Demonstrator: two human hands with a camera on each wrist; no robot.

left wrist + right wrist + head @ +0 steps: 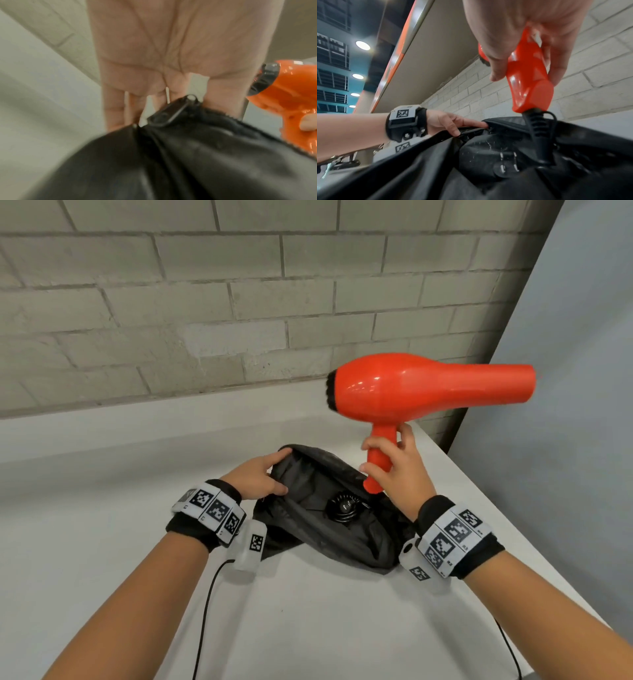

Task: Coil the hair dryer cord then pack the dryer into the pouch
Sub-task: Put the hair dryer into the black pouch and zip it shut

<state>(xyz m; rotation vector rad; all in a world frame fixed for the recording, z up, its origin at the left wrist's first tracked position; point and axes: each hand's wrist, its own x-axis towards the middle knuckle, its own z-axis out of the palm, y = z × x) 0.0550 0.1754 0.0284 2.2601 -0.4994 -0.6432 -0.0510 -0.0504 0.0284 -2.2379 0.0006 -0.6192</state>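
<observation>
My right hand is wrapped around the red handle of the hair dryer, thumb on one side and fingers on the other, low on the grip so the heavy barrel rides above my knuckles. I hold it upright like that, nozzle out to the right, because the cord leaves the butt of the handle and drops straight down; the black strain relief shows just under the handle end in the right wrist view. The coiled cord already lies inside the black pouch, with the plug prongs-up beside it, so I judge the coiling done and only the dryer body left to go in

My left hand pinches the pouch's near-left rim, thumb under the edge and fingers over it, next to the zipper pull. That keeps the mouth spread wide and pins the soft fabric to the white table, since it would otherwise sag shut under the dryer, which hangs clear above the right of the opening
</observation>
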